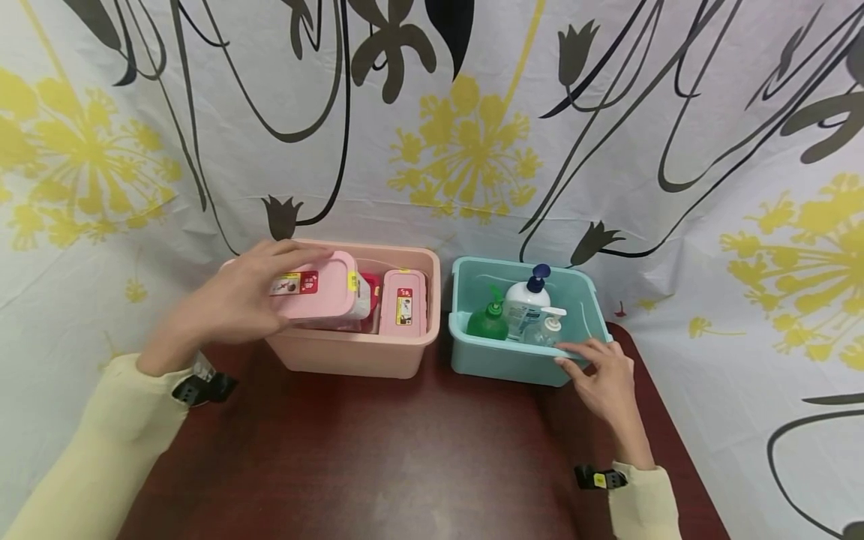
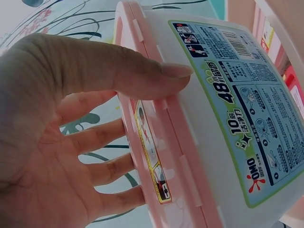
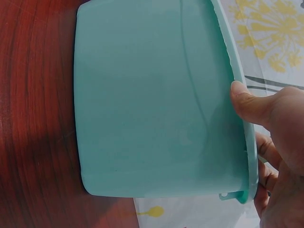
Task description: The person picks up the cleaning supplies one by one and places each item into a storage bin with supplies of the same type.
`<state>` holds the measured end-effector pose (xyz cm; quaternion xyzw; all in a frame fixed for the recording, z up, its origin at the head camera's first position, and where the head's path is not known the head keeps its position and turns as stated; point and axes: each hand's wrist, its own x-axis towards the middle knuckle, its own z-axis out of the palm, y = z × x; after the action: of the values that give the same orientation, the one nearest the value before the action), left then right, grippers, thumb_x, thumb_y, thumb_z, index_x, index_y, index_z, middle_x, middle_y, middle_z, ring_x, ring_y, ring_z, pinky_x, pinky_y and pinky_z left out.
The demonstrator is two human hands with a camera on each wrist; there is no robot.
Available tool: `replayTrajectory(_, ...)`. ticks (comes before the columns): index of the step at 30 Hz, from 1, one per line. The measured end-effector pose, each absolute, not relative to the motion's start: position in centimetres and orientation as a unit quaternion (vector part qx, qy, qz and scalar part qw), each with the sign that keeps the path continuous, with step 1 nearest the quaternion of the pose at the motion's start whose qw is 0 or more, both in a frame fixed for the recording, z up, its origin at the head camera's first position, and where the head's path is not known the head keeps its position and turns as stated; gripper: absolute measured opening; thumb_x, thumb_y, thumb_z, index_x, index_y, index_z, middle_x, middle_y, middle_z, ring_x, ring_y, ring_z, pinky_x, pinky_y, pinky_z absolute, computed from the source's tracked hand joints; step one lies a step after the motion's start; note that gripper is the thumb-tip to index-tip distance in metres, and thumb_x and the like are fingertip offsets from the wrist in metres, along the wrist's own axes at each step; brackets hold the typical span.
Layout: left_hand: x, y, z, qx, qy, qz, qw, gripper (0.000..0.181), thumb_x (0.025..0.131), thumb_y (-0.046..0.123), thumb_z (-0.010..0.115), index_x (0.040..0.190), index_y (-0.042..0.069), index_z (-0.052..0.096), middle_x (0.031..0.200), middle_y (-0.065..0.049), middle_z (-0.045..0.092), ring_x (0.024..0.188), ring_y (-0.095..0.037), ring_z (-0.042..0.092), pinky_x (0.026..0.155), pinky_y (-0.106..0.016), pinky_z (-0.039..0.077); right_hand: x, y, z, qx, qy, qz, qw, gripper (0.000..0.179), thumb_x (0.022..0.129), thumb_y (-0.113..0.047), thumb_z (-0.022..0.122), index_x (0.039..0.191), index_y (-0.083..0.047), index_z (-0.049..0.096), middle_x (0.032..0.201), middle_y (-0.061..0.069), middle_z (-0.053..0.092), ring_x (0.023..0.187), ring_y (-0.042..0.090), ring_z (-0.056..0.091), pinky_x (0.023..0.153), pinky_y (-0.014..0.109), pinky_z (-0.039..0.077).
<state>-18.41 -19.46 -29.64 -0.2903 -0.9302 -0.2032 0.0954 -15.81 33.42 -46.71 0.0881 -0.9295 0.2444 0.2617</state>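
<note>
My left hand grips a white plastic OMO detergent box with a pink lid over the left part of the peach bin. In the left wrist view the thumb presses the side of the box, below the lid's edge, and the fingers spread across the lid. Inside the peach bin, a second pink-lidded box stands beside a red item, partly hidden. My right hand holds the front right rim of the teal bin, thumb outside and fingers over the edge.
The teal bin holds a green pump bottle, a white pump bottle with a dark blue top and a clear pump bottle. Both bins stand on a dark red-brown table, against a flower-patterned cloth.
</note>
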Motion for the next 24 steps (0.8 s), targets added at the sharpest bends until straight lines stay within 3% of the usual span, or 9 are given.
replayTrajectory(7,-19.1,-19.3,-30.1,-0.274,-0.939,-0.196,0.065,0.088,0.071,0.002,0.081,0.149,0.030,0.053,0.152,0.003,0.050,0.118,-0.023,0.049,0.085,-0.043,0.046,-15.7,33.4,-46.8,0.088,-0.929,0.246,0.261,0.025,0.083,-0.010,0.084,0.107,-0.013,0.080,0.088,0.007,0.069,0.084,0.021,0.043,0.080,0.051,0.027)
replayTrajectory(15,-20.4,-19.3,-31.3,-0.306,-0.925,-0.216,0.065,0.083,0.067,-0.003,0.078,0.146,0.017,0.057,0.152,-0.004,0.050,0.135,-0.028,0.046,0.099,-0.050,0.047,-15.8,33.4,-46.8,0.085,-0.930,0.244,0.261,0.025,0.083,-0.011,0.084,0.107,-0.013,0.080,0.088,0.006,0.069,0.084,0.019,0.042,0.080,0.051,0.027)
replayTrajectory(24,-20.9,-19.4,-31.9,-0.310,-0.930,-0.196,0.041,0.086,0.067,-0.005,0.074,0.148,0.017,0.056,0.153,-0.006,0.046,0.137,-0.026,0.041,0.089,-0.047,0.051,-15.7,33.4,-46.7,0.085,-0.930,0.246,0.260,0.025,0.083,-0.010,0.084,0.107,-0.013,0.080,0.088,0.008,0.069,0.084,0.019,0.042,0.080,0.051,0.027)
